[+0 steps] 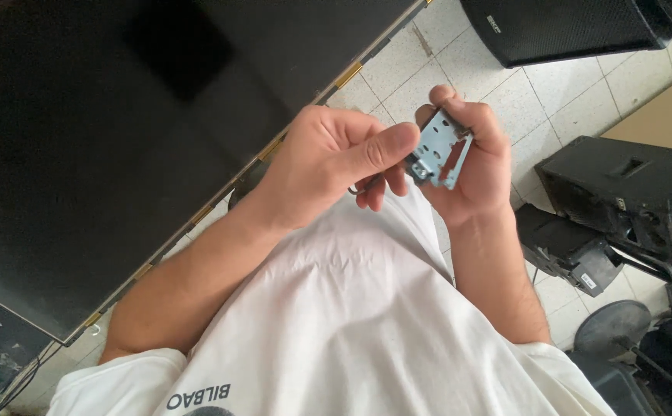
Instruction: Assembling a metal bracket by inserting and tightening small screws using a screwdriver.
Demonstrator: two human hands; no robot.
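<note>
Fingers (393, 142) of our left hand (328, 166) pinch the near corner of a small perforated metal bracket (437, 150), which our right hand (470, 162) grips above the tiled floor (428, 77), right of the dark panel (120, 139). Nothing is fitted yet.

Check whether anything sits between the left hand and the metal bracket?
Nothing visible does. The left hand already touches the metal bracket, which the right hand holds above the tiled floor.
</note>
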